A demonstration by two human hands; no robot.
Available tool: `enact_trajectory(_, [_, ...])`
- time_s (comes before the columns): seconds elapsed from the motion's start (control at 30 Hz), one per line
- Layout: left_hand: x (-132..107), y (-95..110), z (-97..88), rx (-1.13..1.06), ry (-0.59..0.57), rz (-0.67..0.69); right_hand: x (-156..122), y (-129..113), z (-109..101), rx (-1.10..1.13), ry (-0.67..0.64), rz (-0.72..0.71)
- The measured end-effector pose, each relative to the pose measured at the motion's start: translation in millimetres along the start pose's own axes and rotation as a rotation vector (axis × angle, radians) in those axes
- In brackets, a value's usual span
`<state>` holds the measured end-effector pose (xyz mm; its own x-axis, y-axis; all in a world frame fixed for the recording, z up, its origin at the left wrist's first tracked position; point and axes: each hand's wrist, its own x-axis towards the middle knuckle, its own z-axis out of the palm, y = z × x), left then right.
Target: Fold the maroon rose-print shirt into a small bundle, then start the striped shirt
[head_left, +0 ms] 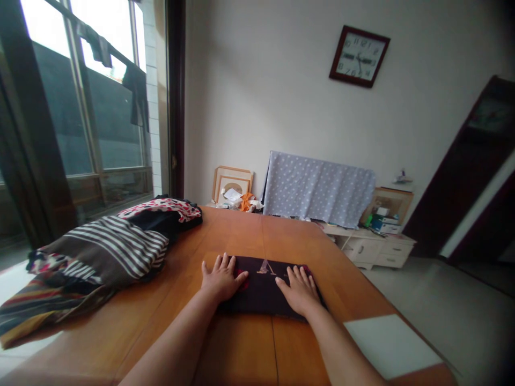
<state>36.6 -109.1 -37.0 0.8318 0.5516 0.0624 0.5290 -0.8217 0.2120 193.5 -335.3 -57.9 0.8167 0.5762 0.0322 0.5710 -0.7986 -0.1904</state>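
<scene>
Folded black garment [267, 289] lies flat on wooden table [241, 236], centred before the person, w/ pale print on top. L hand [223, 277] & R hand [298, 290] both press palm-down on it, fingers spread, no pinch; L at its left end, R at its right. Pile of striped clothes [108, 249] sits to the left, well apart; white sheet [390, 346] lies near table's right corner.

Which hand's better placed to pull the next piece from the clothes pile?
Left, probably. The left hand lies flat on the folded dark cloth, on the side nearest the striped pile. The right hand has the cloth between it and the pile.
</scene>
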Motion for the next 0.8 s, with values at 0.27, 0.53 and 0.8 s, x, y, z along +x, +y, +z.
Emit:
enact_trajectory(0.27, [-59,10,-23.7,-0.04,0.152,0.166,1,4,-2,0.098,0.068,0.006])
enact_trajectory(0.53, [-135,31,-10.9,-0.093,0.085,0.28,-4,36,-2,0.314,0.254,-0.03])
enact_trajectory(0.8, [-100,19,-12.2,0.021,0.167,0.233,-56,41,-11,0.162,0.255,-0.117])
